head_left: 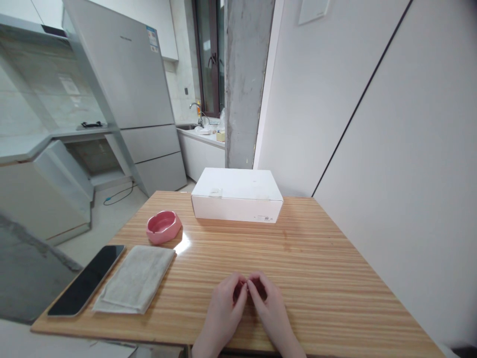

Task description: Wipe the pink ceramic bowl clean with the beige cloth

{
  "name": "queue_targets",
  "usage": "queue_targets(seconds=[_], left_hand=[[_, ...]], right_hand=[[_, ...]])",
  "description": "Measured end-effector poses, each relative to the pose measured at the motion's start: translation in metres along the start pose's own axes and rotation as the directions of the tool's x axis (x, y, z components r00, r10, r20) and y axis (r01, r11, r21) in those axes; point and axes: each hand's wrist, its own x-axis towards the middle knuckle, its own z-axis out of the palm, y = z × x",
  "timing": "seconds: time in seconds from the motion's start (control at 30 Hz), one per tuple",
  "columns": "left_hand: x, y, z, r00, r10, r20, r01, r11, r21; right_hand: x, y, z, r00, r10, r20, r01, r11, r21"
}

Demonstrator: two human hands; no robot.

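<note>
Near the front edge of the wooden table (316, 268), my left hand (226, 303) and my right hand (269, 303) meet at the fingertips. The fingers of both are curled, with thumbs and index fingers pinched together. Whatever lies between the fingertips, if anything, is too small or hidden to make out. Left of my hands lies a folded grey cloth (137, 278). A pink octagonal bowl (164, 227) sits behind the cloth. Farther back stands a closed white box (237, 194).
A black flat device (89, 278), like a phone or tablet, lies at the table's left edge. A grey refrigerator (130, 84) and a sink counter (203, 149) stand beyond the table. To the right rises a white wall (402, 149).
</note>
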Motion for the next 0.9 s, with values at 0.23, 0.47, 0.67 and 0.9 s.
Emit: queue_targets(seconds=[0.23, 0.47, 0.67, 0.9], left_hand=[[-0.0001, 0.0004, -0.0002, 1.000, 0.007, -0.002, -0.007, 1.000, -0.002], [-0.0004, 0.0006, 0.0002, 1.000, -0.006, 0.005, 0.006, 1.000, 0.002], [-0.0004, 0.0003, 0.0002, 1.000, -0.007, 0.009, 0.007, 1.000, 0.011], [0.0001, 0.0013, -0.0005, 1.000, -0.001, 0.007, 0.001, 1.000, -0.005]], right_hand=[[0.0002, -0.0016, -0.0003, 1.000, -0.003, 0.002, 0.003, 1.000, -0.008], [0.0012, -0.0030, -0.0006, 1.000, -0.003, -0.003, 0.003, 1.000, -0.014], [-0.0001, -0.0037, -0.0010, 0.999, -0.026, -0.028, 0.025, 0.999, -0.027], [-0.0001, -0.0047, -0.0008, 1.000, -0.017, -0.022, 0.017, 1.000, -0.013]])
